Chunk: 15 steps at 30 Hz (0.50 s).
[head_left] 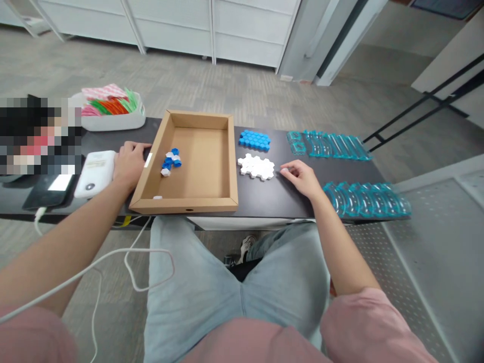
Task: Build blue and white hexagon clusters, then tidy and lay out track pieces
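A shallow cardboard tray [223, 151] sits on the dark table [264, 194]. Inside it, near the left wall, lies a small cluster of blue and white hexagon pieces [171, 161], with one more white piece [158, 197] at the front left corner. My left hand [130, 164] rests on the table against the tray's left wall, fingers curled, touching a white device [94, 174]. My right hand [300, 177] lies right of a patch of white hexagons [257, 167], its fingertips pinched on a small white piece. A patch of blue hexagons [254, 139] lies behind the white one.
Two rows of translucent teal curved pieces [327, 144] [365, 199] lie at the right end of the table. A white bin of coloured sheets [111, 108] stands at the back left. A phone [51, 190] with a white cable [113, 252] lies at the left.
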Motion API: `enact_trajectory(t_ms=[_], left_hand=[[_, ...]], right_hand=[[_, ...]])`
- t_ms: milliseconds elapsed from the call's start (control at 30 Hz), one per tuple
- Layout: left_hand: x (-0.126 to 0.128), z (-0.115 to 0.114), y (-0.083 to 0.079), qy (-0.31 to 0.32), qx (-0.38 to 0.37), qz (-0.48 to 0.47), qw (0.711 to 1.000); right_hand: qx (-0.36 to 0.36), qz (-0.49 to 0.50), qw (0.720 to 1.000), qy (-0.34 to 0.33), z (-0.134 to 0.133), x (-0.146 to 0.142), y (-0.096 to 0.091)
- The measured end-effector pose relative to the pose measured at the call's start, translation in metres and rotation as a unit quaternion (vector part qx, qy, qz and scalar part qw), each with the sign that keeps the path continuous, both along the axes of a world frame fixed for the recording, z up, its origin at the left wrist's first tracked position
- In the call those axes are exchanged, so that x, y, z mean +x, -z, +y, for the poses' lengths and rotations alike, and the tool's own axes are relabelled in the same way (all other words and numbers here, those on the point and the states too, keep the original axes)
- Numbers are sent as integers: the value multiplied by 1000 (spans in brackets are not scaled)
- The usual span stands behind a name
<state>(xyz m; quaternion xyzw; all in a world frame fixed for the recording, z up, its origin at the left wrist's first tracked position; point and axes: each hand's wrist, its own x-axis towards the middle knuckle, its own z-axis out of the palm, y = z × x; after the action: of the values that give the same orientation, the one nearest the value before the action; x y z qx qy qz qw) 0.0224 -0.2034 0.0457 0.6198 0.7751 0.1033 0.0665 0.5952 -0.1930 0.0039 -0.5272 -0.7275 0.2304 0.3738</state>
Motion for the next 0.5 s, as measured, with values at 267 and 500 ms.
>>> enact_trajectory(t_ms=[267, 500], left_hand=[[-6, 9, 4, -28, -27, 23, 999], [-12, 16, 10, -41, -28, 27, 998]], right_hand=[[23, -9, 997, -69, -6, -9, 7], [13, 0, 995, -98, -7, -13, 4]])
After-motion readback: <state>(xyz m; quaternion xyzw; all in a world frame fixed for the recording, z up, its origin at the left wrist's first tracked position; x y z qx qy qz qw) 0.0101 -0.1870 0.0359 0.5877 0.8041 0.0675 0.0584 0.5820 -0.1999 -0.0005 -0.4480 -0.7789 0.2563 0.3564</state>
